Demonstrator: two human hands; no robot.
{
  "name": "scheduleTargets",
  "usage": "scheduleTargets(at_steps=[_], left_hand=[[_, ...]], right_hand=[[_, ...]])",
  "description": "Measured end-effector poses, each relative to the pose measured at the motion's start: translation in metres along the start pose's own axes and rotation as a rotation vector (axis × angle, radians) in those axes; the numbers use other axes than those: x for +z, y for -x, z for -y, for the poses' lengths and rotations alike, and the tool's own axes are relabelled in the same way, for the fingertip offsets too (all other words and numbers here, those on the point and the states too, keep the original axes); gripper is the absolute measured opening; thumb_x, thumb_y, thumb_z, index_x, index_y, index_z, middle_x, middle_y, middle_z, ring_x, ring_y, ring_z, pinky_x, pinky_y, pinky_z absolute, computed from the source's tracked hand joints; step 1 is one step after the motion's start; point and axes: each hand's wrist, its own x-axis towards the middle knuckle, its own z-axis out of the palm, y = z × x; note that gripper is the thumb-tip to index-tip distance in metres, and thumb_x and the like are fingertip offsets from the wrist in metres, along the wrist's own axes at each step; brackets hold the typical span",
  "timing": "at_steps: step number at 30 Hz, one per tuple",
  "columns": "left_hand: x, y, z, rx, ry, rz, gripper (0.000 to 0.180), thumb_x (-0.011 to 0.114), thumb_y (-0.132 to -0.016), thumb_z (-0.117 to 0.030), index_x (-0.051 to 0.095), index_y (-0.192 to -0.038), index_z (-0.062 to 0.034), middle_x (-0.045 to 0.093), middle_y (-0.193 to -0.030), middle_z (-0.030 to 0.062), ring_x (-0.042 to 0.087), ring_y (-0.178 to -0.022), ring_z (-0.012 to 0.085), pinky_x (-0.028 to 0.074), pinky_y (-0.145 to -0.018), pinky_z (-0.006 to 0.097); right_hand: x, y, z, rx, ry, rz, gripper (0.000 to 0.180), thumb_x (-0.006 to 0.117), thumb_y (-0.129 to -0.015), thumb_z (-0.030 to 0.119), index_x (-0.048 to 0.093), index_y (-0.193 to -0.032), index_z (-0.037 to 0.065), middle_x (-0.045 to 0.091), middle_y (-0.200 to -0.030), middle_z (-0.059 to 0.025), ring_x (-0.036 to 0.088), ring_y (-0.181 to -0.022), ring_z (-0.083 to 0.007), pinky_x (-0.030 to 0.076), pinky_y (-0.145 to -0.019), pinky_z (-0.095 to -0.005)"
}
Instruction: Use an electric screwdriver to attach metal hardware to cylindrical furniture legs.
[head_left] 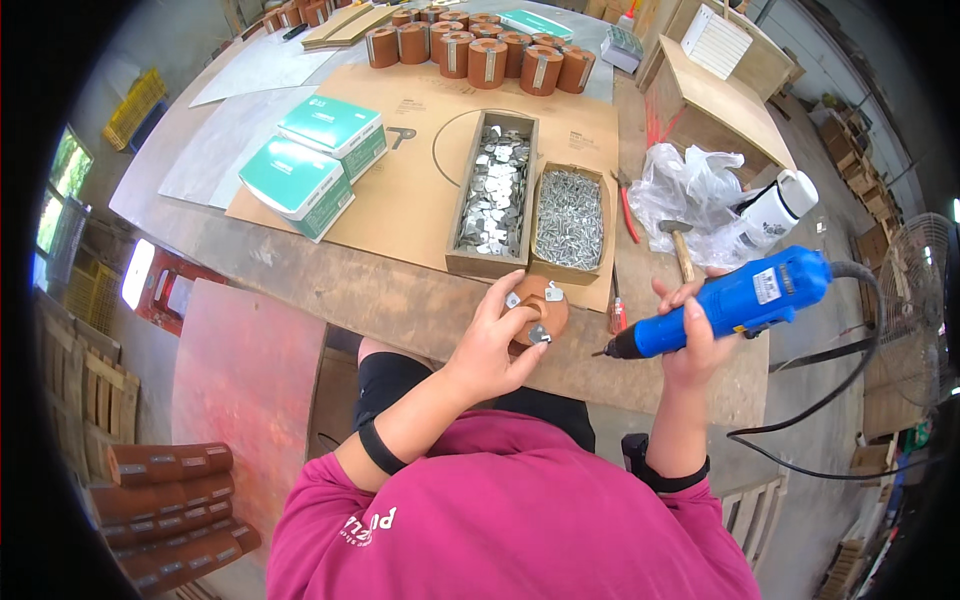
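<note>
L hand (492, 345) fingers wrapped round a short reddish-brown wooden cylinder (541, 308) w/ small silver metal plates, held at near edge of the worn wooden workbench (330, 290). R hand (693, 335) fingers closed on a blue corded electric screwdriver (735, 303), tip pointing at cylinder, just apart. Behind: cardboard box of metal plates (494, 195), cardboard box of screws (571, 220).

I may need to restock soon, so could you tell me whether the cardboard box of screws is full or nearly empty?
Full: the box of screws shows a silvery heap reaching near its rim, with no bare bottom visible.

Glossy plastic screwdriver (735, 303) (matt wooden bench (400, 300))
</note>
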Motion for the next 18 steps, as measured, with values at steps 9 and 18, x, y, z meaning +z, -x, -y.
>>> scheduleTargets(at_steps=[9, 18], left_hand=[[-0.006, 0.005, 0.0, -0.118, -0.096, -0.081, 0.087, 0.079, -0.053, -0.026, 0.028, -0.121, -0.0033, 0.032, -0.118, 0.0193, 0.042, -0.104, 0.0332, 0.038, -0.087, 0.039], [-0.002, 0.009, 0.006, -0.515, -0.184, 0.151, 0.064, 0.075, -0.055, -0.036, 0.04, -0.095, -0.0009, 0.057, -0.083, 0.0215, 0.057, -0.079, 0.036, 0.047, -0.067, 0.039]], right_hand=[[-0.021, 0.033, -0.042, -0.012, 0.148, -0.09, 0.044, 0.051, -0.073, 0.002, 0.031, -0.112, 0.001, 0.049, -0.07, -0.0072, 0.053, -0.062, -0.0156, 0.043, -0.082, -0.0457], [-0.024, 0.043, -0.042, 0.029, 0.154, -0.155, 0.048, 0.052, -0.073, -0.001, 0.028, -0.114, 0.003, 0.047, -0.075, -0.0066, 0.054, -0.067, -0.0157, 0.043, -0.083, -0.0429]])
